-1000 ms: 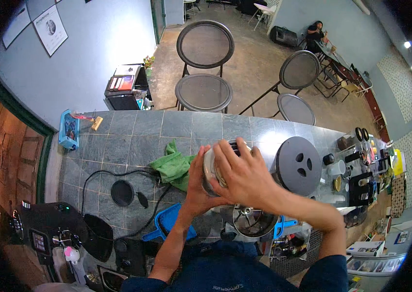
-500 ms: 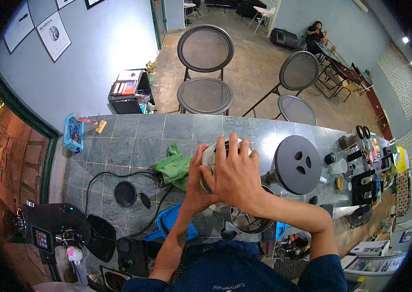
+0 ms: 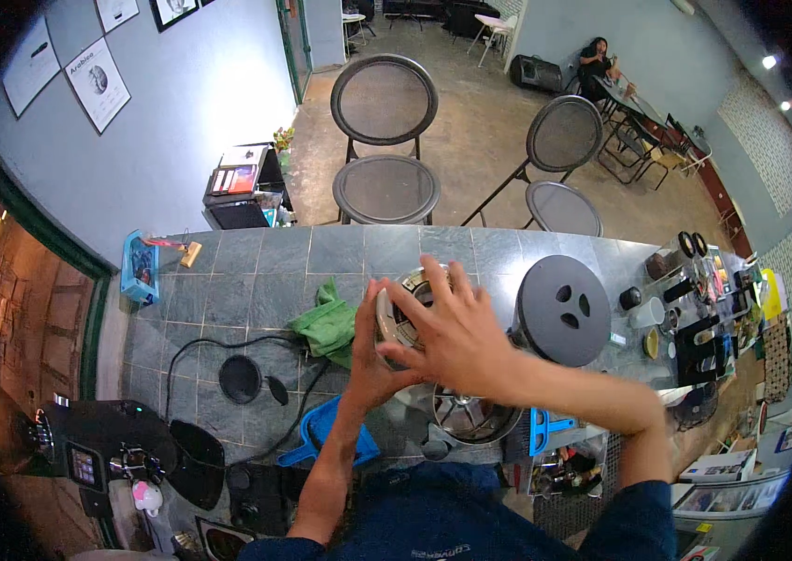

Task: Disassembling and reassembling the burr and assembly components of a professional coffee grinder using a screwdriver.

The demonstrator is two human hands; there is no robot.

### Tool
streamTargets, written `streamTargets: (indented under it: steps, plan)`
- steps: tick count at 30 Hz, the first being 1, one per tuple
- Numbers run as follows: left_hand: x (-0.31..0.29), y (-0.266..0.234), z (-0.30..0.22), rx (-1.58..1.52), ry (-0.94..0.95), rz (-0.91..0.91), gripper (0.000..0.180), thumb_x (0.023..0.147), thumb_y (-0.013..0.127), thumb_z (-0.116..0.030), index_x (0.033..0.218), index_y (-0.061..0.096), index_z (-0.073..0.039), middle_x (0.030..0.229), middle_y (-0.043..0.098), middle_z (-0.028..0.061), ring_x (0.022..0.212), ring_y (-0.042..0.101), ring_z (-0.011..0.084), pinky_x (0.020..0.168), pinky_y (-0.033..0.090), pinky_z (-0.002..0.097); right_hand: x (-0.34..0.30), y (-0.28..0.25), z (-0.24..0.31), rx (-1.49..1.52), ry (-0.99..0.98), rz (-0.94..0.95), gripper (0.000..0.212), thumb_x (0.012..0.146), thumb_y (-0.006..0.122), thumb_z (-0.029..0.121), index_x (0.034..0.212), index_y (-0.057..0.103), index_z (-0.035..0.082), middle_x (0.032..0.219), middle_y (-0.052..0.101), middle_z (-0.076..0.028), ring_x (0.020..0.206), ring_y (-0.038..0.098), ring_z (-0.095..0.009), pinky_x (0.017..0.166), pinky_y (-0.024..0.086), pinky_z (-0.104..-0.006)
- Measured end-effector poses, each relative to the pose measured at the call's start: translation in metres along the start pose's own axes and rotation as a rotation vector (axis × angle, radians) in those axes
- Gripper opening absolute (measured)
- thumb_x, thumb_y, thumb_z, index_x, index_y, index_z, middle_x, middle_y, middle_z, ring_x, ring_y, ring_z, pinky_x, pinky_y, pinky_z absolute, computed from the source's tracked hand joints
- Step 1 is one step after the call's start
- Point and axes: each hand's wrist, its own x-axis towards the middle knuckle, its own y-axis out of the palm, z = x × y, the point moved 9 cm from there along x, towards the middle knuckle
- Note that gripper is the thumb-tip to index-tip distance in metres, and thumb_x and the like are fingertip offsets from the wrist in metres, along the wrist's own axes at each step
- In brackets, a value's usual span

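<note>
Between my hands, above the grey tiled counter (image 3: 190, 313), is a round cream-and-metal machine part (image 3: 386, 318) with slots in its face. My left hand (image 3: 372, 351) wraps its left side, the thumb low against it. Over the top and right side, my right hand (image 3: 452, 332) spreads its fingers, gripping the rim and covering much of the face. Just below my right wrist stands an open round metal housing (image 3: 477, 417) with a spoked rotor inside. A crumpled green cloth (image 3: 326, 323) lies left of my left hand.
A blue dustpan (image 3: 363, 447) lies by my left forearm, a blue brush (image 3: 550, 428) under the right. To the right stands a dark disc with three oval holes (image 3: 564, 310). A black cable (image 3: 218, 334) loops left. Beyond the counter are chairs (image 3: 385, 187) and a seated person (image 3: 597, 65).
My right hand has turned on the round part, and its elbow has swung right. More of the slotted face and of the metal housing shows. The view has shifted slightly.
</note>
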Motion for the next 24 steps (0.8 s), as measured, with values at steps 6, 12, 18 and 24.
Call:
streamTargets:
  steps: [6,12,18,24]
  plan:
    - [0.001,-0.004,-0.001,0.114,0.143,0.011,0.144,0.058,0.106,-0.036,0.169,0.021,-0.003,0.173,0.029,0.019,0.161,0.027,0.0361,0.131,0.026,0.0502,0.008,0.01,0.014,-0.106,0.086,-0.077,0.064,0.095,0.07,0.051,0.147,0.057,0.015,0.144,0.053,-0.024,0.122,0.054,-0.049,0.089,0.048,-0.065]
    - [0.008,0.007,-0.021,-0.104,-0.07,0.037,0.151,0.057,0.106,-0.039,0.17,0.013,-0.002,0.171,0.029,0.0175,0.159,0.031,0.0346,0.13,0.029,0.0487,0.0,0.001,0.0,0.036,-0.298,-0.131,0.052,0.094,0.07,0.042,0.138,0.062,0.016,0.142,0.055,-0.015,0.125,0.054,-0.046,0.093,0.047,-0.0652]
    - [0.008,0.002,-0.016,0.006,0.01,0.06,0.15,0.057,0.106,-0.039,0.17,0.014,-0.002,0.172,0.028,0.0169,0.157,0.033,0.0343,0.129,0.031,0.0484,0.005,0.0,0.003,0.176,-0.701,-0.005,0.054,0.094,0.068,0.044,0.14,0.062,0.017,0.143,0.055,-0.014,0.13,0.053,-0.046,0.097,0.046,-0.0655]
    - [0.006,0.0,-0.005,-0.066,0.038,0.014,0.145,0.059,0.106,-0.038,0.17,0.02,-0.004,0.171,0.032,0.0179,0.158,0.032,0.0349,0.128,0.031,0.0492,0.001,0.005,0.007,-0.058,0.035,-0.03,0.088,0.093,0.068,0.066,0.155,0.05,0.007,0.149,0.051,-0.025,0.136,0.048,-0.052,0.1,0.044,-0.0706]
